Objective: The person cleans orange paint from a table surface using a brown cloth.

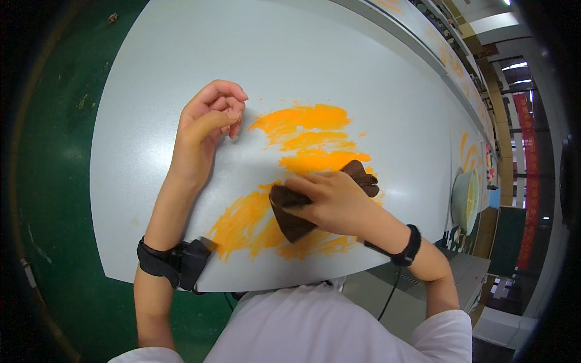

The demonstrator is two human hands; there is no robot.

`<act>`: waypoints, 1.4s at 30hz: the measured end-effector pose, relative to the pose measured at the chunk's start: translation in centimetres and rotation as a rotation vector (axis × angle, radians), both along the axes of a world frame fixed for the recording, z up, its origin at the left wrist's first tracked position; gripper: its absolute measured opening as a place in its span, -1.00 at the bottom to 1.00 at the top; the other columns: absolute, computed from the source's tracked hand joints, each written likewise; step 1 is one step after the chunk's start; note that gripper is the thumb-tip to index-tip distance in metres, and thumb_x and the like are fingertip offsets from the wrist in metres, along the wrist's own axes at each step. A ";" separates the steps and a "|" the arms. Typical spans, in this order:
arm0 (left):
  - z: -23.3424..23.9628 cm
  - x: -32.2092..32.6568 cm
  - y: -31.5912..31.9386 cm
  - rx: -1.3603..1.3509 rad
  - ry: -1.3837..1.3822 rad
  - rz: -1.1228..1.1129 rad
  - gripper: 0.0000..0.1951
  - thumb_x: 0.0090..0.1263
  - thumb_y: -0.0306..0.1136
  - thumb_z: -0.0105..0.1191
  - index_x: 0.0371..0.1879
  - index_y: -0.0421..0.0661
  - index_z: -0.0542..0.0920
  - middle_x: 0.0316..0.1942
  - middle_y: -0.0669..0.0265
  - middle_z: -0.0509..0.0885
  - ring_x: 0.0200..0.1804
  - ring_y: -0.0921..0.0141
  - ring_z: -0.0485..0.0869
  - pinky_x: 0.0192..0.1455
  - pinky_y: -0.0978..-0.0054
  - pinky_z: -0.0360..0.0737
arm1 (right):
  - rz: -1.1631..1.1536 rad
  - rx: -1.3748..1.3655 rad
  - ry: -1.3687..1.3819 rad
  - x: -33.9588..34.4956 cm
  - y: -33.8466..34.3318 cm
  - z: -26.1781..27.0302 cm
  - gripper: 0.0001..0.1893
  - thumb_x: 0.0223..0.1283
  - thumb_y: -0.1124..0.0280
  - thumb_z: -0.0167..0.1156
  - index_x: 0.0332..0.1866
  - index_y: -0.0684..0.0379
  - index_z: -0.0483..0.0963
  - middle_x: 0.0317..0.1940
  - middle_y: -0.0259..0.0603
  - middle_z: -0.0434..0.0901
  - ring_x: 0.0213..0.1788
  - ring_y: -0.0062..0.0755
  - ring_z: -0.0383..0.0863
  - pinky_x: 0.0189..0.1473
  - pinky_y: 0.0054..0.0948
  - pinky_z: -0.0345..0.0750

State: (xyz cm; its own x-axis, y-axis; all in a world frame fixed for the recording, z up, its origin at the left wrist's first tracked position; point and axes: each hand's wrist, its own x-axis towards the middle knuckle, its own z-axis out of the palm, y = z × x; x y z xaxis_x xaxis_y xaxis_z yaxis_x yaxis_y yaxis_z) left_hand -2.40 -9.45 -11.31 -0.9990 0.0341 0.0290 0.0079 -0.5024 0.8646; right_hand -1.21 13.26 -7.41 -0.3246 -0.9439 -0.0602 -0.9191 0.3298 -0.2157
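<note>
My right hand [333, 199] grips a bunched dark brown cloth [292, 222] and presses it onto the white tabletop [172, 41]. One end of the cloth spreads to the left of the fingers, the other sticks out past the knuckles. Orange paint-like smears [313, 118] cover the table's middle, above the cloth and below it to the left. Beside the upper smear, my left hand [211, 109] lies on its side with loosely curled fingers and holds nothing. Black strapped bands sit on both wrists; the left one carries a black box-shaped device [193, 263].
At the right, a pale bowl [464, 202] stands on an adjoining surface that has orange streaks too. A raised strip [404, 36] borders the table's far right side. Green floor [68, 149] shows at left. A black cable [389, 295] hangs below the right forearm.
</note>
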 end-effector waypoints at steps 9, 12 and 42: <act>0.0 0.2 -0.1 -0.040 -0.019 0.032 -0.82 0.13 -0.39 -0.04 -0.30 -0.13 0.46 -0.53 0.47 0.38 -0.46 0.59 0.31 -0.35 0.64 0.26 | -0.036 0.080 0.027 -2.1 1.4 1.1 -0.58 -0.25 0.43 0.23 -0.11 -0.07 0.57 -0.21 -0.38 0.49 -0.26 -0.40 0.58 -0.29 -0.44 0.53; 0.2 0.0 0.0 -0.032 -0.009 0.034 -0.83 0.13 -0.39 -0.04 -0.30 -0.13 0.46 -0.53 0.47 0.38 -0.46 0.59 0.31 -0.36 0.64 0.26 | -0.235 0.046 0.040 -3.0 1.6 1.0 -0.53 -0.30 0.43 0.28 -0.09 -0.09 0.57 -0.26 -0.39 0.49 -0.29 -0.37 0.57 -0.32 -0.42 0.52; -0.3 0.2 -0.4 -0.022 0.001 0.020 -0.81 0.11 -0.40 -0.04 -0.29 -0.14 0.46 -0.53 0.47 0.38 -0.46 0.60 0.30 -0.37 0.65 0.25 | -0.120 0.000 0.067 -2.4 0.1 0.3 -0.53 -0.32 0.44 0.29 -0.10 -0.04 0.57 -0.33 -0.32 0.41 -0.38 -0.33 0.53 -0.37 -0.41 0.47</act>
